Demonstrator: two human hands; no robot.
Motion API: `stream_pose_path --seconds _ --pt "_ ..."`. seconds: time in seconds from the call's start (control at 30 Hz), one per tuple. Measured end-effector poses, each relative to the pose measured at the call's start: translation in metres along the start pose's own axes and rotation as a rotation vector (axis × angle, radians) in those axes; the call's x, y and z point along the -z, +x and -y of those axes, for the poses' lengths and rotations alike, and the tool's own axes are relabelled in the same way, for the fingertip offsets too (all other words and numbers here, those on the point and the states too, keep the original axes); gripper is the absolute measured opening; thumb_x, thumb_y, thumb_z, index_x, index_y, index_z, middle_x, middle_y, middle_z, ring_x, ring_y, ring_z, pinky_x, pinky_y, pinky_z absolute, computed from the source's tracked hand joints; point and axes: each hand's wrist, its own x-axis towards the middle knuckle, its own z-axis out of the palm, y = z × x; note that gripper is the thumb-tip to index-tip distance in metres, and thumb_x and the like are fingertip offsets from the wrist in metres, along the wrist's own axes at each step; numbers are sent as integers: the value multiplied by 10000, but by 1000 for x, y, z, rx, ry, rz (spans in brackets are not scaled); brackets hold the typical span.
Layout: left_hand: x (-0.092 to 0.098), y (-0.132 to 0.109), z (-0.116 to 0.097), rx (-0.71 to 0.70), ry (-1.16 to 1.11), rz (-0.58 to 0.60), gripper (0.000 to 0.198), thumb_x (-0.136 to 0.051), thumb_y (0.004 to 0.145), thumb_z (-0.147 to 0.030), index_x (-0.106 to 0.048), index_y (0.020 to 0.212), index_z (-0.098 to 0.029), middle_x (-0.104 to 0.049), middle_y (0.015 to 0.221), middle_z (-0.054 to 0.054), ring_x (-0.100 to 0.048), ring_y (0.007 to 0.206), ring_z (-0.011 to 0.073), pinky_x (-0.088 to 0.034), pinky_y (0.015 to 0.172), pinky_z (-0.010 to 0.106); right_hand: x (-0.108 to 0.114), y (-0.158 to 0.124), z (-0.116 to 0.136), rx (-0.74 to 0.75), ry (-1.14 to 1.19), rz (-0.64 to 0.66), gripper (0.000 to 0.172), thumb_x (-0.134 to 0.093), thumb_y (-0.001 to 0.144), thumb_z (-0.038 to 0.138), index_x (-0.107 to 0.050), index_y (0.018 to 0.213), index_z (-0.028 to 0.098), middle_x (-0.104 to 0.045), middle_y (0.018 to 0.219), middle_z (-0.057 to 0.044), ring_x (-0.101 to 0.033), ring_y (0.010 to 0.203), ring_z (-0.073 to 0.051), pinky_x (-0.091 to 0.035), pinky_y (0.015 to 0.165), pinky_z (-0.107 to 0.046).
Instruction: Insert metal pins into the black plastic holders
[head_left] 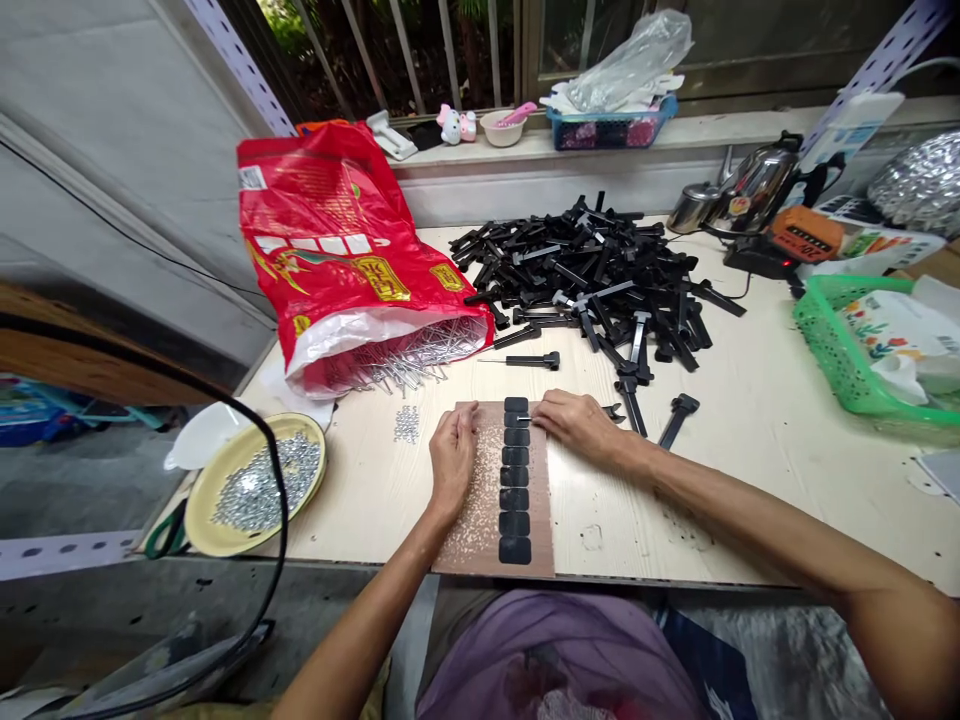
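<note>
A brown board (536, 530) lies on the table in front of me, with a column of several black plastic pieces (515, 478) down its middle and small shiny bits scattered on its left half. My left hand (452, 458) rests on the board's left part, fingers curled down onto the small bits. My right hand (576, 424) lies at the board's upper right, fingers closed around a thin metal pin that points at the top black piece. A black tool lies just past its fingertips.
A big heap of black plastic parts (600, 265) fills the table's far middle. A red bag (337, 260) spills metal pins at the left. A yellow dish of small metal bits (255, 482) sits near left. A green basket (862, 350) and a kettle (750, 190) stand right.
</note>
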Motion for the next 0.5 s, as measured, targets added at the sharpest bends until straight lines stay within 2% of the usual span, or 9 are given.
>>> stream_pose_path --seconds 0.1,0.13,0.3,0.43,0.5 --pt "0 0 2 2 6 10 376 -384 928 -404 -659 1056 -182 -595 807 33 -580 776 157 -449 756 284 -4 -6 6 141 25 102 313 -291 977 183 -586 874 156 -566 790 -31 -499 705 -113 -433 538 -224" --pt "0 0 2 4 6 8 374 -384 929 -403 -657 1059 -183 -597 814 34 -580 779 156 -448 758 284 -5 -8 9 137 41 111 313 -296 978 183 -589 871 158 -569 790 -26 -498 699 -108 -431 540 -219" --pt "0 0 2 -18 14 11 367 -383 932 -390 -654 1064 -180 -607 844 40 -586 799 158 -451 767 288 0 -3 0 -130 56 33 276 -377 971 289 -606 925 141 -588 867 -47 -533 746 -115 -421 574 -221" --pt "-1 -3 -3 -113 92 68 329 -409 931 -351 -660 1058 -183 -597 901 56 -577 872 173 -457 800 311 1 1 -5 -199 68 42 252 -400 962 315 -602 931 168 -581 899 -30 -532 719 -106 -393 561 -209" --pt "-3 -6 -6 -204 146 151 305 -448 917 -345 -656 1081 -195 -575 899 57 -569 864 175 -469 779 316 0 0 -2 -216 94 31 244 -409 958 317 -598 919 168 -579 890 -29 -536 734 -108 -402 590 -215"
